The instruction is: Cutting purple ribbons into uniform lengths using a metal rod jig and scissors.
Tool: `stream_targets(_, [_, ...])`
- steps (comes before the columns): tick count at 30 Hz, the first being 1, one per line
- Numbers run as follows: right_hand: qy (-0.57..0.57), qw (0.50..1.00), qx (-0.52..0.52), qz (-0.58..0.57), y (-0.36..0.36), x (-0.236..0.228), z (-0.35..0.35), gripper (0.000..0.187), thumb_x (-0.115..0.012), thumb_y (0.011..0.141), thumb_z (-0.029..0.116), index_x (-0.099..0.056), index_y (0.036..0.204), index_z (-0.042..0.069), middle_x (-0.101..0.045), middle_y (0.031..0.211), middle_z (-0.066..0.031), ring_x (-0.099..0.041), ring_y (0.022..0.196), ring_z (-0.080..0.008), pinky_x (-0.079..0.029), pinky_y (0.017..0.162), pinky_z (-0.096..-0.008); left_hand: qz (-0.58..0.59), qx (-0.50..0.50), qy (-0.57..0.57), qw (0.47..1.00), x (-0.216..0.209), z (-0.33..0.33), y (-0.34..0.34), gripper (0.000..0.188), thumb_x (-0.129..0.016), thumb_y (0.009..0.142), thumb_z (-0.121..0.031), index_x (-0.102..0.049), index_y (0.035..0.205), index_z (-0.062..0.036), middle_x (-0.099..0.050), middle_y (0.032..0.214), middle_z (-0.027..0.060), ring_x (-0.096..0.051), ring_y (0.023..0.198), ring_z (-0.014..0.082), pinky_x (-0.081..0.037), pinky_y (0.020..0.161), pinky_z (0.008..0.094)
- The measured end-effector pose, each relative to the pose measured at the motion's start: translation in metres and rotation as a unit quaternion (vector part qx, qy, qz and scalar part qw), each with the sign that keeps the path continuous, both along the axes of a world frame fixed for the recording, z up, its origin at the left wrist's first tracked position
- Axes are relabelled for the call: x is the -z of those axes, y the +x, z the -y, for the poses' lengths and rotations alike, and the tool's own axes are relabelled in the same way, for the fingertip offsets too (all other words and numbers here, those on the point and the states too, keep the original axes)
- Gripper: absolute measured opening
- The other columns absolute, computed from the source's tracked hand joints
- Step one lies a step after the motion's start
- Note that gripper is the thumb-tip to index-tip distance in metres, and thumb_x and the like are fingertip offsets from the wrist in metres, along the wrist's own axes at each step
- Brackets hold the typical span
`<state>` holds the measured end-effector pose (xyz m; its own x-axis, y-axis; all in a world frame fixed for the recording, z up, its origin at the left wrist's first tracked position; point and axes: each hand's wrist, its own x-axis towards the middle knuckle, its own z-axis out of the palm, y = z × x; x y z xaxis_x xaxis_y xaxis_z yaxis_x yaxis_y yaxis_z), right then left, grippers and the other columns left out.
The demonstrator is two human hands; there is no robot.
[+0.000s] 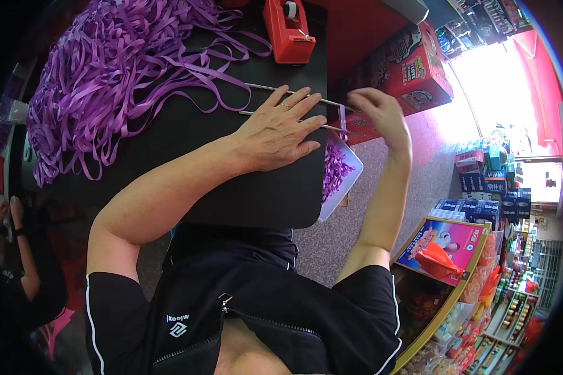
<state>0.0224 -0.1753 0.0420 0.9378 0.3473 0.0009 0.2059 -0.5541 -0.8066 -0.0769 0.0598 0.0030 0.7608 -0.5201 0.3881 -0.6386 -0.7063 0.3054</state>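
Note:
Two thin metal rods [254,113] lie side by side across the black table [244,200] and stick out past its right edge. My left hand [278,131] rests flat over them, palm down, fingers spread. Near the rods' right ends a strip of purple ribbon [342,119] is looped around them. My right hand [381,119] is raised just beyond that loop, wrist bent and fingers pointing left. Its fingers are blurred, and whether anything is between them I cannot make out. A big tangled heap of purple ribbon [119,75] covers the table's left side, with loose strands trailing toward the rods.
A red tape dispenser [291,37] stands at the table's back edge. Below the right edge, a whitish bin [351,175] holds purple ribbon pieces. A red carton [413,69] stands beyond. Stacked boxes [488,175] and a display case [444,250] are at right. Another person's arm [25,256] shows at left.

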Motion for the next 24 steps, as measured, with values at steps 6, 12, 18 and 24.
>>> stream_targets(6, [0.112,0.964,-0.054,-0.237,0.024,0.031,0.003,0.017,-0.069,0.082,0.015,-0.067,0.092,0.001,-0.064,0.084,-0.0017,-0.059,0.076,-0.0092,-0.046,0.071,-0.0223,-0.002,0.003,-0.004,1.000,0.000,0.002,0.001,0.045,-0.056,0.089,-0.035,-0.052,0.125,-0.0092,-0.038,0.141,0.0183,-0.030,0.136,0.0322,-0.021,0.112,0.0491])
stream_targets(12, [0.229,0.937,-0.020,-0.265,0.022,0.051,0.012,0.016,-0.069,0.083,0.013,-0.065,0.094,0.002,-0.064,0.083,-0.0020,-0.060,0.074,-0.0090,-0.047,0.069,-0.0207,0.011,-0.001,-0.012,1.000,0.003,0.000,0.000,0.045,-0.057,0.089,-0.035,-0.053,0.124,-0.0086,-0.040,0.139,0.0182,-0.032,0.134,0.0322,-0.022,0.111,0.0488])
stream_targets(18, [0.195,0.968,0.073,-0.141,0.003,0.048,0.017,0.023,-0.064,0.088,0.023,-0.065,0.096,0.001,-0.065,0.084,-0.0024,-0.059,0.071,-0.0076,-0.045,0.063,-0.0201,0.015,-0.002,-0.013,1.000,0.004,0.001,0.000,0.044,-0.057,0.089,-0.035,-0.053,0.123,-0.0081,-0.041,0.139,0.0181,-0.033,0.134,0.0321,-0.022,0.111,0.0489])
stream_targets(24, [0.194,0.950,0.014,-0.246,-0.027,0.052,0.026,0.027,-0.064,0.088,0.028,-0.067,0.091,0.001,-0.064,0.080,-0.0016,-0.056,0.071,-0.0064,-0.042,0.064,-0.0203,0.014,-0.004,-0.011,1.000,0.004,0.001,0.000,0.044,-0.057,0.089,-0.035,-0.053,0.124,-0.0086,-0.040,0.139,0.0177,-0.033,0.134,0.0322,-0.022,0.111,0.0489])
